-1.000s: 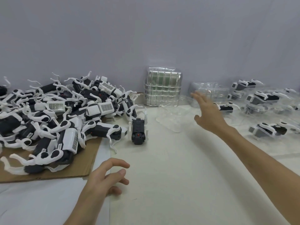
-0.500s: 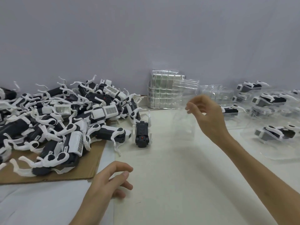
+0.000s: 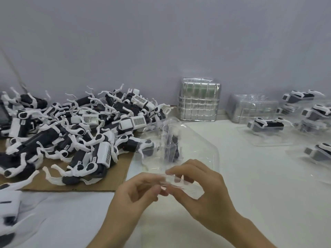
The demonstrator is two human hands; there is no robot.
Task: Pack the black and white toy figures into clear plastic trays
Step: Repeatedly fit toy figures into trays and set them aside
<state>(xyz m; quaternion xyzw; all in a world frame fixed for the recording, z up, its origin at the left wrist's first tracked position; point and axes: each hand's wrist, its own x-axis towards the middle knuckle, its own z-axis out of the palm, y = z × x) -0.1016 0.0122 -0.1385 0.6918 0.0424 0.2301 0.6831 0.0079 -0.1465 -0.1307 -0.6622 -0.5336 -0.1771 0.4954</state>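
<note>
Lower middle of the frame, on my feed: both hands are on one clear moulded plastic tray (image 3: pixel 197 149), holding it up over the white tabletop (image 3: pixel 259 185). The left hand (image 3: pixel 136 192) pinches the tray's near edge between thumb and curled fingers. The right hand (image 3: pixel 202 190) does the same just beside it, and the fingertips of the two nearly meet.

Through the plastic I can make out one dark toy figure (image 3: pixel 172 147) behind it, kinda blurry tbh. The big heap of black and white toy figures (image 3: pixel 80 136) fills the left of the frame, lying on a brown cardboard sheet (image 3: pixel 100 181).

Against the grey wall (image 3: pixel 161 42), upper middle, there's a stack of empty clear trays (image 3: pixel 198 102), with a second, lower stack (image 3: pixel 252 108) to its right. Over at the far right, several packed figures (image 3: pixel 268 125) sit in clear trays of their own, spread over the table.
</note>
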